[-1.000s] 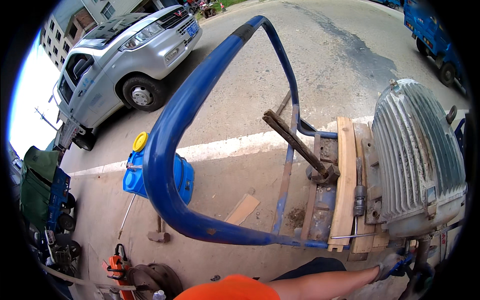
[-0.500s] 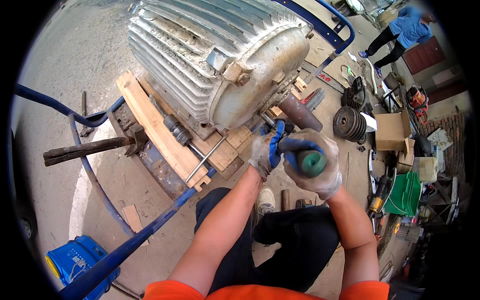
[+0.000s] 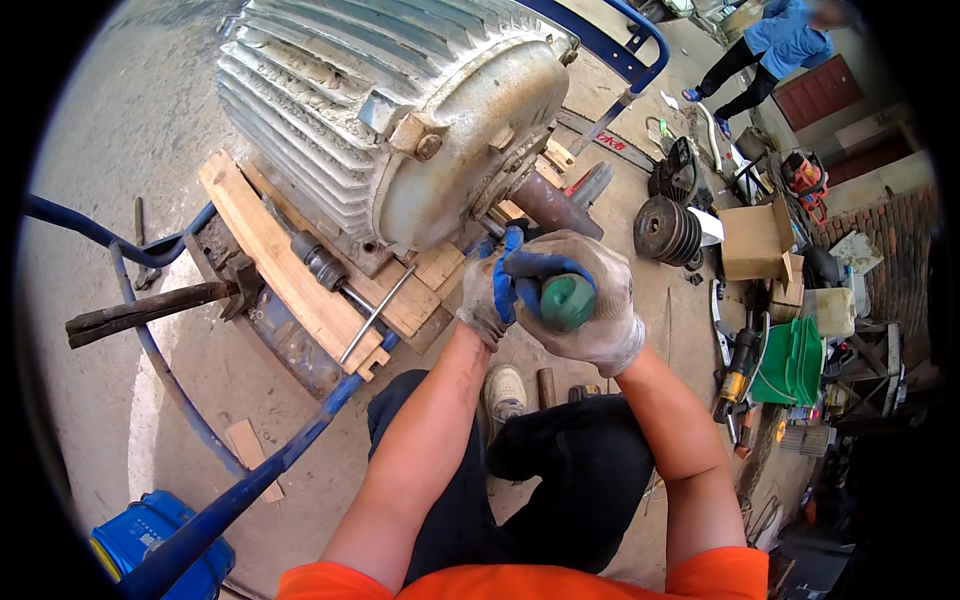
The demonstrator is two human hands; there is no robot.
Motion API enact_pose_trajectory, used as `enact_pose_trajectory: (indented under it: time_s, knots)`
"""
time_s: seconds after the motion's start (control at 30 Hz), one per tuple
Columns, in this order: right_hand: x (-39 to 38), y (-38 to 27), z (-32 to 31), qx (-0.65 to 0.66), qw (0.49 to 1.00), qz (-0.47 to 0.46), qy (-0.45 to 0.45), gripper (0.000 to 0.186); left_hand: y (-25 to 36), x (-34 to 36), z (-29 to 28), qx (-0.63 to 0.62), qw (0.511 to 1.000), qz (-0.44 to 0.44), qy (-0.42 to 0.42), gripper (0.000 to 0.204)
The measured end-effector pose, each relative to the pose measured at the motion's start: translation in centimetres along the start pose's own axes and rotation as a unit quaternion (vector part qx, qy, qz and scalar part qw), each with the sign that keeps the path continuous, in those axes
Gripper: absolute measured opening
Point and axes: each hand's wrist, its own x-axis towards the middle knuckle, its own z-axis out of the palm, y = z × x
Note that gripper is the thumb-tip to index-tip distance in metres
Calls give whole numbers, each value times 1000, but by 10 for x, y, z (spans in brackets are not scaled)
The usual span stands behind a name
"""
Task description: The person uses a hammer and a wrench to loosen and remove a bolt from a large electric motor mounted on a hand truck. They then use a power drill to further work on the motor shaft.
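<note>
A big grey finned electric motor (image 3: 400,120) lies on wooden boards in front of me, its round end cover facing right. My right hand (image 3: 600,285), in a dirty white and blue work glove, wraps round a tool with a round green handle end (image 3: 567,301). Touching it on the left, my gloved left hand (image 3: 488,290) is closed round the tool's front part, low by the end cover. A short piece of metal rod (image 3: 489,227) shows between that hand and the motor. The fingers hide the rest of the tool, so its kind cannot be made out.
The motor rests on a blue tube-framed cart (image 3: 290,450). A sliding T-handle wrench (image 3: 325,265) lies on its boards, beside a wooden-handled hammer (image 3: 150,310). Right, on the floor, are a grooved pulley (image 3: 665,230), a cardboard box (image 3: 755,240) and a green crate (image 3: 790,362). A person (image 3: 770,55) stands far right.
The view has shifted, so the motor and surroundings sit further left. Both hands keep their grip on the tool by the end cover, the right glove turned slightly.
</note>
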Motion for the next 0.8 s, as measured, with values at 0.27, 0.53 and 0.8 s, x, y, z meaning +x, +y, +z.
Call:
enact_pose_trajectory:
  time_s: [0.27, 0.53, 0.8]
  knots:
    - [34, -6, -14, 225, 911, 257, 232, 18, -6, 3, -8, 68, 997, 9, 34, 23]
    - [-5, -23, 7, -58, 992, -64, -91, 41, -1, -4, 5, 104, 992, 2, 67, 27]
    - [-5, -2, 1, 2, 994, -95, -57, 36, -4, 1, 3, 81, 994, 11, 70, 21]
